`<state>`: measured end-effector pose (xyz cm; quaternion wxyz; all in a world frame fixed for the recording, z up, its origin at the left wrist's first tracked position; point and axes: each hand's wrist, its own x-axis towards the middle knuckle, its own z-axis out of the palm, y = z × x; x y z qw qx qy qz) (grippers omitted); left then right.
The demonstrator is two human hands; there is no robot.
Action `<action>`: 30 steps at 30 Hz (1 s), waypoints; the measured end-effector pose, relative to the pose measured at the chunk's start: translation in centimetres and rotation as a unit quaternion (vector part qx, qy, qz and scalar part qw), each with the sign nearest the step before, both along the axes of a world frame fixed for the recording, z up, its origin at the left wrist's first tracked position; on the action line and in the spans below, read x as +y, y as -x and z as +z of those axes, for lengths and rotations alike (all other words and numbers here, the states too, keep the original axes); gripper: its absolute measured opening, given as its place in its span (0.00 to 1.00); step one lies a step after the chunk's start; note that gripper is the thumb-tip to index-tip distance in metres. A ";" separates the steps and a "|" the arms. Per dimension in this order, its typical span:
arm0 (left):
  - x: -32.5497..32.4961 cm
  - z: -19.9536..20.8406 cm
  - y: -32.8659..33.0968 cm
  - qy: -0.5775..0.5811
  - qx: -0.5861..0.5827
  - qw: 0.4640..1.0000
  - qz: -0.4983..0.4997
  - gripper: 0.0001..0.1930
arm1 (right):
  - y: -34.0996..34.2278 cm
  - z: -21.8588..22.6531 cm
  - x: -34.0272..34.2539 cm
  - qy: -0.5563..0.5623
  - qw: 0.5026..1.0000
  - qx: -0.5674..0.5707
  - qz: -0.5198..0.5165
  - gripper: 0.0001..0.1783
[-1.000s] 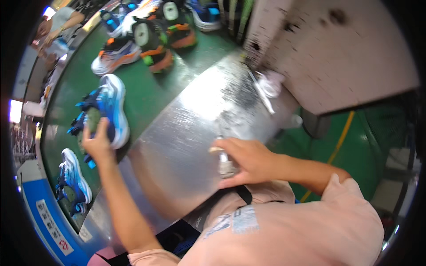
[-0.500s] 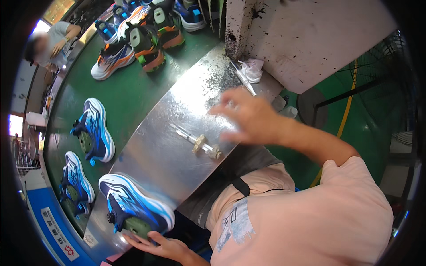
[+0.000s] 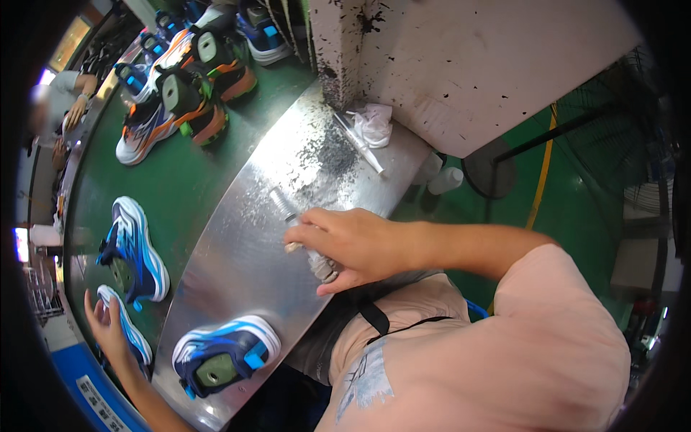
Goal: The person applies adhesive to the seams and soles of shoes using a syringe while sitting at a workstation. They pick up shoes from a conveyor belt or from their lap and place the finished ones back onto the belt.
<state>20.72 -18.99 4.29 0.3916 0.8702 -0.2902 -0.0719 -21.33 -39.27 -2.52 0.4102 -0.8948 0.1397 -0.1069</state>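
My right hand (image 3: 353, 248) is closed around a clear syringe (image 3: 283, 204) with lumpy, wrapped-looking parts at its rear end. It is just over the metal ledge (image 3: 237, 266), and my fingers cover the syringe's middle. At the far left, my left hand (image 3: 109, 331) has its fingers apart beside a blue and white sneaker (image 3: 129, 327) on the green belt. Whether the fingertips touch that shoe I cannot tell. Another blue and white sneaker (image 3: 216, 360), with an olive insole showing, stands on the near end of the ledge between my arms.
A third blue sneaker (image 3: 140, 248) sits on the green belt (image 3: 194, 173). Several orange, black and blue shoes (image 3: 191, 101) crowd its far end. A white pen-like tool (image 3: 360, 147) and crumpled tissue (image 3: 372, 124) lie by the stained panel (image 3: 475, 65). Across the belt is another person (image 3: 61, 108).
My right hand has come down and taken hold of the syringe. My left hand has let go of the near sneaker, now turned on the ledge, and moved left to the belt.
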 end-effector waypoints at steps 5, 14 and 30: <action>-5.0 -7.9 -7.0 -0.124 -0.136 0.983 0.000 0.41 | 2.0 0.1 0.5 -0.078 0.996 0.042 0.016 0.40; -0.4 -2.9 0.2 -0.040 -0.155 0.985 -0.066 0.40 | 3.3 0.5 -0.3 -0.127 0.991 0.051 -0.003 0.40; 8.4 -1.4 22.6 0.003 -0.269 0.925 -0.268 0.10 | -5.1 7.4 4.8 -0.455 0.890 -0.015 0.006 0.53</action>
